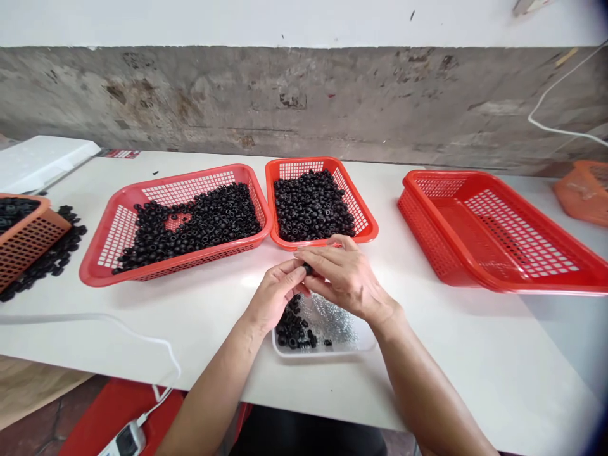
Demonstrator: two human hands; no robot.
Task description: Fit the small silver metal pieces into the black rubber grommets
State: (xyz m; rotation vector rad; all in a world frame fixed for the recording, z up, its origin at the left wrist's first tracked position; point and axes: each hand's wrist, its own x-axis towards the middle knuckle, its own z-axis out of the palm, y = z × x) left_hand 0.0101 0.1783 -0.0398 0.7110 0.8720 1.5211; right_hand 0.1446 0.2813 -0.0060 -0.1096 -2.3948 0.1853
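Observation:
My left hand (279, 288) pinches a small round black part (308, 268) between thumb and fingers. From the other side my right hand (344, 275) closes on the same part, its fingers arched over it and partly hiding it. Under both hands sits a clear plastic tray (323, 354), with loose black parts (294, 326) at its left and many small shiny metal pieces (332, 323) at its right. Beyond my hands, a red basket (368, 234) is full of black ring-shaped parts (311, 206).
A wider red basket (97, 275) of black parts stands left; an orange basket (33, 247) has parts spilled beside it. On the right are stacked red baskets (451, 253) and another orange basket (577, 196). A white cable (118, 323) crosses the table's left front.

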